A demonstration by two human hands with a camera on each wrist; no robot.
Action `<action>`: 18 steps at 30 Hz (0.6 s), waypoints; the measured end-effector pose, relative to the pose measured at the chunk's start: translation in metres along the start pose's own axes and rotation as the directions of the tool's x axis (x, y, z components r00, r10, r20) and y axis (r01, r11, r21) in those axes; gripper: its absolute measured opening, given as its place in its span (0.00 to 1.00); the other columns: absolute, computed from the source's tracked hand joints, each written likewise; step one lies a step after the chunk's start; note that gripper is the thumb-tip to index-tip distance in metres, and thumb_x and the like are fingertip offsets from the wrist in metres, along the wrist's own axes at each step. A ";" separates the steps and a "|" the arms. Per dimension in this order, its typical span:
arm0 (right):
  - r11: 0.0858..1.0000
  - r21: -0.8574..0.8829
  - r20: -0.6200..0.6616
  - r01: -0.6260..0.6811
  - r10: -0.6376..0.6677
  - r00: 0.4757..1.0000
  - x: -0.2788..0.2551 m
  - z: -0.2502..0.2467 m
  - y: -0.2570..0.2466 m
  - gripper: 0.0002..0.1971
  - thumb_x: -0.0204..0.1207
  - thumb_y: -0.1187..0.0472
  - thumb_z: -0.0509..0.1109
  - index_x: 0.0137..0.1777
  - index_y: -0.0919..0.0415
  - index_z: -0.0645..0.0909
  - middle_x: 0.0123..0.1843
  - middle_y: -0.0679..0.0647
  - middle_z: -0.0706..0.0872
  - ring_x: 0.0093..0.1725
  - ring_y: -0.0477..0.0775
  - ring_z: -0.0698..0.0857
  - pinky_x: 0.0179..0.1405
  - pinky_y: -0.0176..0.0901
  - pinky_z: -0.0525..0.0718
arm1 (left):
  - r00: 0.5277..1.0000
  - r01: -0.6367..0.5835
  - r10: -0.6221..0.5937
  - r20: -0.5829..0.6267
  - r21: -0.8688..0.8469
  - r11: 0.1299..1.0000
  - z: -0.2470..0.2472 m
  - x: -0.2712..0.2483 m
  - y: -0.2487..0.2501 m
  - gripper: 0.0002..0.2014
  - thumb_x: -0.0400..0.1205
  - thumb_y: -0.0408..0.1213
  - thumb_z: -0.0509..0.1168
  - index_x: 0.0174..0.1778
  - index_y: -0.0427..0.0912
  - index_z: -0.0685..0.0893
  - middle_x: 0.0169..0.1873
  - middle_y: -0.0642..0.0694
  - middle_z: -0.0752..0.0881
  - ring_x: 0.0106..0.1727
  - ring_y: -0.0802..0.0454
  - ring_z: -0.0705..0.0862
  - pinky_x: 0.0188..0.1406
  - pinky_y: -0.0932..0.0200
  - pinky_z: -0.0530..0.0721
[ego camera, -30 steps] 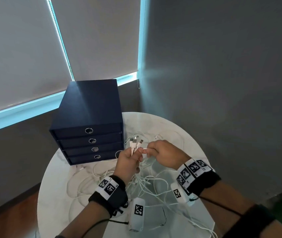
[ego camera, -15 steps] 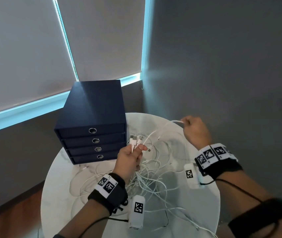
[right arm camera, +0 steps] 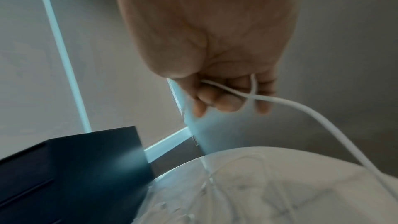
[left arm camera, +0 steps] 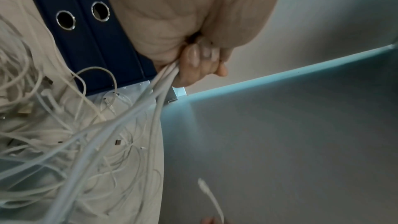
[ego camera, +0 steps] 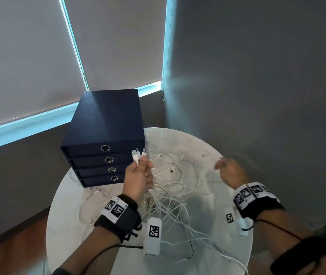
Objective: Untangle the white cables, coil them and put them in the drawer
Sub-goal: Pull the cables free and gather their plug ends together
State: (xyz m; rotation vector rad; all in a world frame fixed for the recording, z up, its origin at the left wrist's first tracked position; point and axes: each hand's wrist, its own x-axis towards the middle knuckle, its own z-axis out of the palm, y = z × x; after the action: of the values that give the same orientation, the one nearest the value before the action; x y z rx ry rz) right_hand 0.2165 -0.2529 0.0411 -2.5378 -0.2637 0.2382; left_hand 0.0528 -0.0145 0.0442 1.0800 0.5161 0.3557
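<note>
Across the round bench (ego camera: 227, 241) the white cables (ego camera: 170, 187) lie in one loose tangle beside the drawer box (ego camera: 102, 135), whose four drawers are all closed. The left hand (ego camera: 138, 177) grips a bundle of plug ends, while the right hand (ego camera: 230, 171) curls round a single strand (right arm camera: 301, 108). Untangling looks barely begun; nothing is coiled or stowed yet.

The cables (ego camera: 170, 187) lie in a messy heap just under the left hand's fingers (ego camera: 148, 165) and fill the middle of the table (ego camera: 207, 245). The drawer box (ego camera: 102, 132) stands close behind those fingers. Bare table lies under the right hand's fingers (ego camera: 220, 164).
</note>
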 end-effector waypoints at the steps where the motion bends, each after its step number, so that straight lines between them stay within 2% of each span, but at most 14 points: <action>1: 0.990 -0.074 -0.042 -0.118 0.115 0.993 0.007 -0.005 0.011 0.12 0.81 0.63 0.61 0.54 0.63 0.86 0.61 0.65 0.85 0.62 0.67 0.83 0.60 0.49 0.78 | 1.000 0.022 -0.022 -0.003 -0.051 0.998 -0.002 0.001 0.003 0.17 0.91 0.41 0.55 0.36 0.41 0.76 0.20 0.53 0.66 0.18 0.59 0.61 0.15 0.68 0.58; 3: 0.946 -0.201 -0.104 -0.253 0.236 0.966 0.011 -0.009 0.023 0.18 0.80 0.58 0.63 0.66 0.65 0.80 0.70 0.68 0.79 0.68 0.70 0.78 0.67 0.56 0.78 | 0.997 0.073 -0.070 0.024 -0.148 0.986 -0.001 0.001 0.009 0.16 0.90 0.37 0.54 0.34 0.42 0.73 0.18 0.53 0.65 0.16 0.59 0.61 0.15 0.68 0.57; 4: 0.954 -0.177 -0.135 -0.241 0.219 0.966 0.010 -0.008 0.020 0.22 0.80 0.53 0.65 0.70 0.65 0.78 0.72 0.68 0.76 0.70 0.70 0.77 0.70 0.57 0.76 | 0.995 0.097 -0.090 0.049 -0.178 0.979 0.003 0.000 0.010 0.15 0.88 0.36 0.54 0.34 0.43 0.71 0.19 0.53 0.65 0.17 0.59 0.60 0.15 0.68 0.57; 5: 0.983 -0.087 -0.140 -0.164 0.151 0.979 0.004 -0.007 0.011 0.24 0.80 0.50 0.67 0.72 0.64 0.77 0.72 0.65 0.76 0.70 0.66 0.78 0.71 0.56 0.76 | 0.991 0.124 -0.111 0.078 -0.197 0.972 0.008 -0.001 0.011 0.14 0.86 0.36 0.53 0.33 0.44 0.70 0.19 0.53 0.64 0.17 0.59 0.59 0.16 0.66 0.56; 6: 0.996 0.076 -0.099 -0.041 0.049 0.994 -0.005 -0.004 -0.003 0.23 0.80 0.49 0.69 0.69 0.61 0.79 0.69 0.62 0.80 0.66 0.59 0.82 0.69 0.54 0.77 | 0.985 0.155 -0.133 0.111 -0.212 0.965 0.015 -0.003 0.010 0.13 0.85 0.36 0.53 0.33 0.45 0.70 0.20 0.53 0.63 0.18 0.58 0.59 0.17 0.65 0.56; 7: 0.955 0.287 -0.027 0.074 -0.070 0.997 -0.017 0.000 -0.021 0.17 0.80 0.51 0.70 0.64 0.59 0.83 0.62 0.57 0.86 0.58 0.50 0.87 0.64 0.52 0.81 | 0.977 0.185 -0.154 0.148 -0.230 0.956 0.024 -0.006 0.010 0.12 0.84 0.37 0.53 0.33 0.45 0.70 0.21 0.53 0.63 0.19 0.58 0.58 0.19 0.63 0.56; 8: 0.874 0.473 0.107 0.117 -0.188 0.976 -0.034 0.007 -0.042 0.10 0.81 0.54 0.70 0.58 0.57 0.86 0.54 0.55 0.89 0.50 0.44 0.89 0.56 0.48 0.83 | 0.969 0.209 -0.167 0.181 -0.246 0.946 0.033 -0.008 0.009 0.12 0.84 0.38 0.52 0.33 0.45 0.70 0.22 0.52 0.63 0.19 0.58 0.59 0.20 0.62 0.57; 9: 0.792 0.605 0.253 0.084 -0.291 0.923 -0.051 0.015 -0.062 0.09 0.82 0.57 0.68 0.56 0.60 0.86 0.49 0.55 0.90 0.45 0.45 0.90 0.50 0.45 0.84 | 0.963 0.228 -0.176 0.206 -0.265 0.937 0.041 -0.009 0.008 0.13 0.85 0.39 0.52 0.34 0.45 0.71 0.22 0.52 0.63 0.20 0.57 0.60 0.21 0.62 0.60; 10: 0.720 0.694 0.379 0.001 -0.367 0.849 -0.066 0.024 -0.079 0.10 0.83 0.60 0.66 0.57 0.65 0.84 0.46 0.57 0.91 0.43 0.49 0.91 0.45 0.43 0.86 | 0.959 0.241 -0.183 0.217 -0.284 0.928 0.048 -0.010 0.008 0.14 0.85 0.40 0.52 0.34 0.44 0.72 0.23 0.51 0.64 0.20 0.56 0.61 0.21 0.63 0.63; 11: 0.659 0.748 0.452 -0.082 -0.415 0.789 -0.078 0.032 -0.091 0.11 0.84 0.61 0.65 0.58 0.69 0.80 0.41 0.58 0.90 0.38 0.54 0.90 0.38 0.43 0.87 | 0.958 0.243 -0.181 0.220 -0.297 0.923 0.052 -0.010 0.009 0.14 0.86 0.40 0.52 0.34 0.44 0.72 0.23 0.50 0.64 0.20 0.55 0.63 0.21 0.64 0.66; 12: 0.630 0.768 0.472 -0.119 -0.430 0.770 -0.085 0.042 -0.097 0.09 0.84 0.61 0.65 0.57 0.68 0.77 0.33 0.56 0.87 0.30 0.54 0.87 0.30 0.43 0.86 | 0.962 0.226 -0.164 0.218 -0.298 0.928 0.054 -0.009 0.011 0.14 0.87 0.39 0.52 0.36 0.43 0.72 0.24 0.49 0.65 0.20 0.55 0.64 0.21 0.64 0.67; 14: 0.657 0.750 0.440 -0.079 -0.407 0.801 -0.088 0.055 -0.096 0.09 0.84 0.58 0.66 0.45 0.63 0.77 0.22 0.52 0.76 0.18 0.50 0.74 0.19 0.39 0.75 | 0.973 0.166 -0.113 0.201 -0.276 0.947 0.048 -0.005 0.014 0.13 0.89 0.36 0.52 0.37 0.42 0.71 0.25 0.49 0.67 0.22 0.54 0.66 0.22 0.62 0.67; 16: 0.749 0.661 0.407 0.049 -0.413 0.815 -0.080 0.063 -0.083 0.17 0.84 0.54 0.67 0.33 0.59 0.76 0.21 0.52 0.71 0.18 0.48 0.68 0.18 0.37 0.67 | 0.983 0.105 -0.057 0.175 -0.275 0.956 0.035 0.001 0.018 0.14 0.90 0.36 0.51 0.38 0.42 0.71 0.25 0.48 0.67 0.24 0.53 0.67 0.25 0.58 0.71; 18: 0.808 0.562 0.392 0.178 -0.450 0.803 -0.072 0.064 -0.067 0.21 0.84 0.49 0.66 0.30 0.57 0.73 0.21 0.47 0.70 0.19 0.45 0.66 0.20 0.37 0.66 | 0.990 0.067 -0.024 0.136 -0.320 0.945 0.018 0.009 0.023 0.16 0.91 0.38 0.51 0.37 0.42 0.72 0.24 0.49 0.67 0.24 0.53 0.67 0.28 0.55 0.75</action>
State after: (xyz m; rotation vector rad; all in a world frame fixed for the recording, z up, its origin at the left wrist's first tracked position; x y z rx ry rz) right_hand 0.1233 -0.1815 0.0340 -1.8250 -0.7396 0.7448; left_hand 0.0703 -0.0132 0.0697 0.7646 0.3494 0.3140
